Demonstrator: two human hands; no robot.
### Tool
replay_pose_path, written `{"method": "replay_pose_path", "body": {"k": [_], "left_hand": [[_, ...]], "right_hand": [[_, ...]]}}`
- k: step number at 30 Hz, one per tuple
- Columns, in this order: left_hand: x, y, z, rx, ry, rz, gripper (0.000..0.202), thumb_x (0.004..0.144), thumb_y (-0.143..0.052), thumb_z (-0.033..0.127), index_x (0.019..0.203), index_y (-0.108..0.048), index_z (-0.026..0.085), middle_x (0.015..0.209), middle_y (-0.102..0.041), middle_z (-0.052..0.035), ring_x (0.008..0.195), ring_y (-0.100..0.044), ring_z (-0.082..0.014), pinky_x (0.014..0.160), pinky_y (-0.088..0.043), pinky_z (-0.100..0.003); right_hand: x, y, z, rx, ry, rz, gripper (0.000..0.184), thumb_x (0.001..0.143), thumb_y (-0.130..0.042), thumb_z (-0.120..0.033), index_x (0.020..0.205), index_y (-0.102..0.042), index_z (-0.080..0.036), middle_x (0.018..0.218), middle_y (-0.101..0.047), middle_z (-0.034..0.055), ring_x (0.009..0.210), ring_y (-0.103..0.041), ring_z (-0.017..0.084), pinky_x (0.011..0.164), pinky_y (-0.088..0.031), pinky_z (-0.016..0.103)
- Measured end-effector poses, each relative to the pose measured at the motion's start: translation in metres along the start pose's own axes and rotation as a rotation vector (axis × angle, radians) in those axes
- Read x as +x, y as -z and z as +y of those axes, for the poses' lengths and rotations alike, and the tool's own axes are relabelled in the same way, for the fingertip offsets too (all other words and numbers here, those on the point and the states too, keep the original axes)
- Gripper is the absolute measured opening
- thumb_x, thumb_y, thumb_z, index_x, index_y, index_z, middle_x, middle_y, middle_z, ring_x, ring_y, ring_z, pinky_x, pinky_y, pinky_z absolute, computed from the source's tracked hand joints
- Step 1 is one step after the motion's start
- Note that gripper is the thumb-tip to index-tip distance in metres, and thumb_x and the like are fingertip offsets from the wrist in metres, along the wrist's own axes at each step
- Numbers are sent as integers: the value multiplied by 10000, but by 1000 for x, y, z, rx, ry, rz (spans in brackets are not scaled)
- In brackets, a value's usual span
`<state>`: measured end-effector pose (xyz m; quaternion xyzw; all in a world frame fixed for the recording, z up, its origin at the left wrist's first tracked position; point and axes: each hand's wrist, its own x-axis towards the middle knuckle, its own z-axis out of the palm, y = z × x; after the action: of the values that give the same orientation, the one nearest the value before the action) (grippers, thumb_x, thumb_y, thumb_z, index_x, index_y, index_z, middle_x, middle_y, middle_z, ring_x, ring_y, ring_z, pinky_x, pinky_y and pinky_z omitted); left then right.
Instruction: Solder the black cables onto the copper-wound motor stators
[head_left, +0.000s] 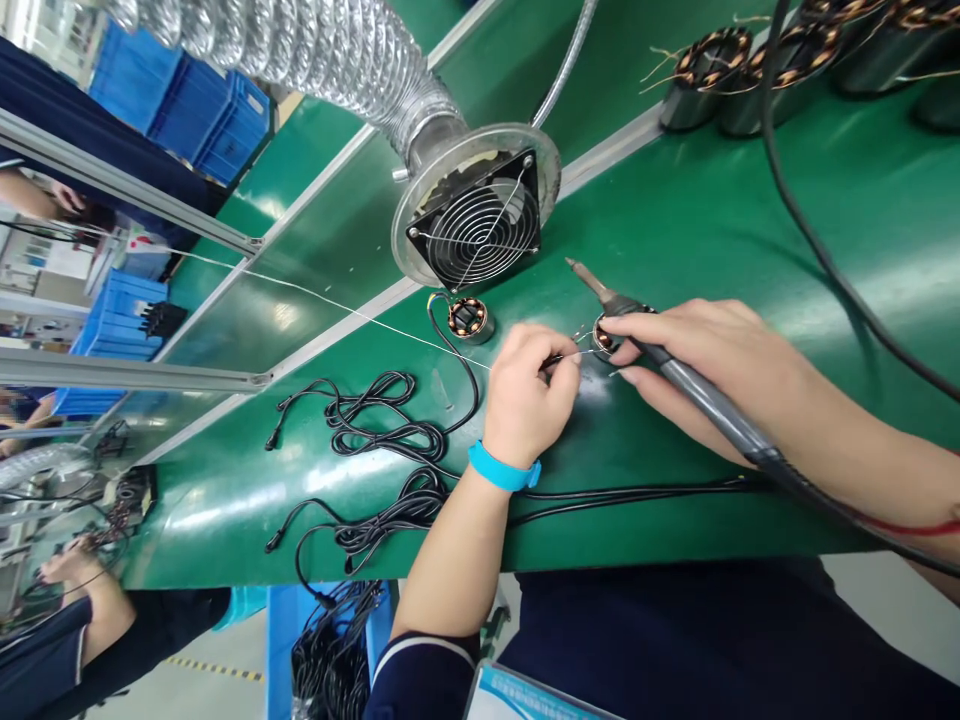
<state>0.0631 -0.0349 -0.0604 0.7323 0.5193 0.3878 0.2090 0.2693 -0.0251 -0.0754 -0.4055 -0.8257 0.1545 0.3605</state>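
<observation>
Badge card [536, 695]: closest in, bottom edge, on dark clothing; print unreadable.
Right hand [720, 350]: curled, thumb and forefinger nearly together; has hold of a soldering iron [709, 405], its tip pointing up-left, past the core and apart from it.
Left hand [529, 385]: blue band at wrist; fingers folded, thumb and forefinger pinching at thin wire [360, 312]. A dark strand also shows there; can't tell what it belongs to.
Small wound core [604, 340]: between the hands, at the right fingertips and partly hidden by them; wire ends reach toward the left hand.
Black cables [390, 420]: coiled on the green bench [675, 230], left of the left forearm, plugs outward.
Core by fan [471, 320]: coloured leads meet a black cable; looks joined, so I'd count one done.
Progress: core in hand appears midway, wire ends unfinished; joints too small to judge.
Fan [480, 235]: beyond the cores, on a silver duct [322, 70].
Larger wound cores [705, 85]: far right, loose ends sticking out; these look unconnected.
Co-worker's hand [67, 562]: far left, near wires.
</observation>
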Motion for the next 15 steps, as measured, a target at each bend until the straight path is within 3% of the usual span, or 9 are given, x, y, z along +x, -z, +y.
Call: {"method": "replay_pose_path", "body": {"k": [5,8,11,15], "left_hand": [[0,-1,2,-105,156,6,113,884,-654,117,810,-676,199,889,-681,-30,830,-628,-149,732,-520,-278],[-1,-3,4,-140,190,9,111,878,-659,117,803,-683,196,888,-682,-31,830,-628,-146,738,-522,-275],[-2,-5,6,-184,177,11,114,872,-665,113,793,-677,194,878,-682,-28,817,-631,-141,728,-524,-272],[-4,-7,8,-170,182,-4,128,875,-668,104,791,-662,201,873,-682,-26,812,-636,-141,716,-527,-271]], "right_hand": [[14,-7,3,-65,-126,-15,363,1053,-454,-348,1365,-623,-272,1052,-753,69,942,-700,283,861,-539,461],[11,-7,6,-46,-93,20,376,1050,-498,-361,1391,-609,-250,1052,-760,70,956,-704,293,845,-540,457],[2,1,1,-65,-36,113,356,1061,-561,-359,1396,-614,-252,1034,-776,55,931,-719,266,821,-544,413],[-15,19,-16,-52,-100,204,273,1077,-595,-299,1343,-652,-273,1130,-786,41,914,-758,195,846,-591,320]]}}
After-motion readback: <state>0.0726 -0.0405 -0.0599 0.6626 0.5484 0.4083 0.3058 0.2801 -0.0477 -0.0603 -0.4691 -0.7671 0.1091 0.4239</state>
